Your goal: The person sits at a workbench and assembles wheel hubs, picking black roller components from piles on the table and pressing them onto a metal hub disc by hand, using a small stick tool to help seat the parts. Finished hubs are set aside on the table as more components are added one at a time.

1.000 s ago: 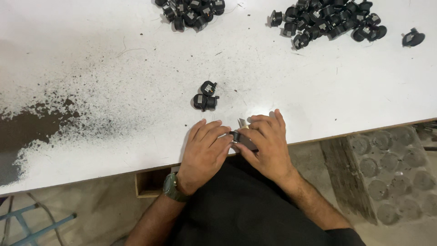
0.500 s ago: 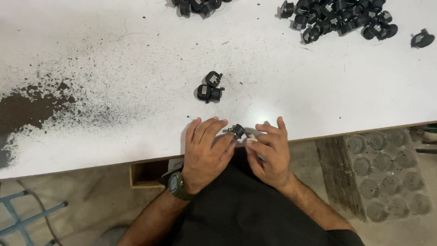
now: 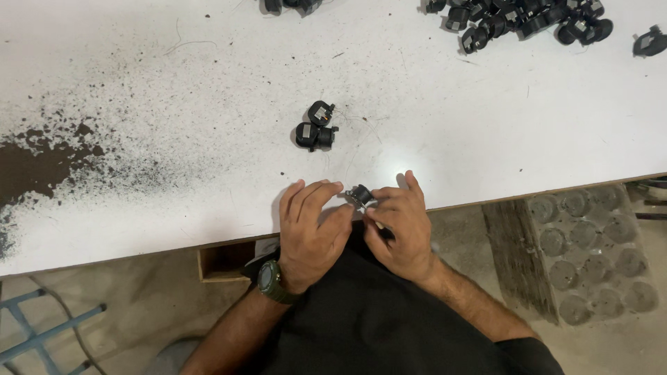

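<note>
Both hands at the near edge of the white table (image 3: 486, 125), working one small black part (image 3: 360, 195) between them. Left hand (image 3: 310, 229) curled, fingertips pinching the part from the left; right hand (image 3: 401, 226) closed on it from the right, and it looks to grip a thin tool as well, though too little shows to be sure

Change since a second ago: the part was buried under the knuckles then; now it sits up between the fingertips, its round dark face and a pale metal bit showing. The hands have drawn slightly apart and nearer the table edge. Judgement: the fitting on this piece looks well along, with the part turned up as if for a check

Two finished-looking black parts (image 3: 314, 128) lie touching each other further in on the table, unmoved. A heap of like parts (image 3: 521, 17) along the far edge. Dark speckled dust (image 3: 42, 160) spreads over the left of the table. Watch on the left wrist (image 3: 271, 281)
</note>
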